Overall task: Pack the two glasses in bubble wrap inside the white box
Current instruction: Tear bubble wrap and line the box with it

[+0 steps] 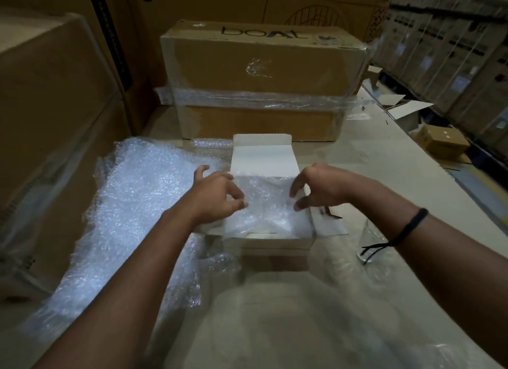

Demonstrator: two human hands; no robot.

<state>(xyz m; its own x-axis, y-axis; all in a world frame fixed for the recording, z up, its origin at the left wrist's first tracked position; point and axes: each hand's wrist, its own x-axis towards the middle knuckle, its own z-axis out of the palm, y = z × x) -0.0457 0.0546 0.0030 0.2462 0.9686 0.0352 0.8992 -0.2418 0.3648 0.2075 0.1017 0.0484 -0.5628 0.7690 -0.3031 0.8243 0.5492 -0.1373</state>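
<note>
The white box (270, 243) stands open in the middle of the table, its lid flap raised at the far side. A sheet of bubble wrap (264, 204) lies inside it. My left hand (220, 195) hovers over the box's left edge, thumb and forefinger pinching the wrap. My right hand (316, 188) is over the right edge, its fingers loosely bent and their tips touching the wrap. One clear glass (371, 245) stands on the table right of the box, beneath my right wrist. No second glass can be made out.
A large heap of bubble wrap (132, 204) covers the table to the left and runs under my left forearm. A taped brown carton (261, 80) stands just behind the box. Tall cartons wall the left side. Small open boxes (406, 113) lie at the right.
</note>
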